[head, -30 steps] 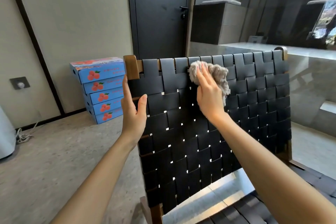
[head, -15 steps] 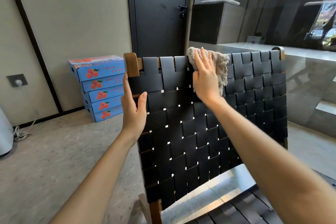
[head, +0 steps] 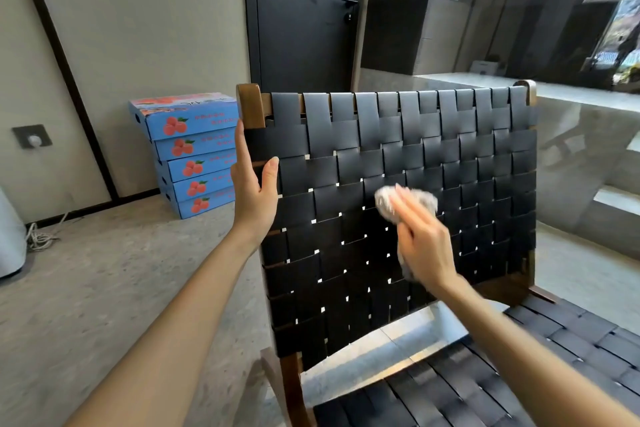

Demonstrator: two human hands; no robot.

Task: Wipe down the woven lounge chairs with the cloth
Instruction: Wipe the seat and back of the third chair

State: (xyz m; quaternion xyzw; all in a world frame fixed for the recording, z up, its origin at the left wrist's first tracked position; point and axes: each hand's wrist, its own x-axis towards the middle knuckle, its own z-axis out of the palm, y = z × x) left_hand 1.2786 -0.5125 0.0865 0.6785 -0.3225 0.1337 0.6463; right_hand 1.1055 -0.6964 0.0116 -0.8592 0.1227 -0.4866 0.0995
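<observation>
Grey speckled flooring (head: pixel 104 288) and a dark door (head: pixel 304 28) back the work area. One woven lounge chair (head: pixel 450 149) stands upright. The left hand (head: pixel 254 191) clamps the left edge of its backrest, thumb on the front of the weave and fingers along the outer side. The right hand (head: pixel 424 243) (motion-blurred) has its fingers straight and together, pressing the cloth (head: pixel 384 201) flat against the middle of the backrest. Likely faults: the cloth is pressed rather than gripped, so it may slide from under the palm or snag in a gap of the weave. Excess push may rock the chair if the left brace loosens. Five blue fruit boxes (head: pixel 194 156) stand stacked beside the wall (head: pixel 138 28), all closed; their contents cannot be seen.
</observation>
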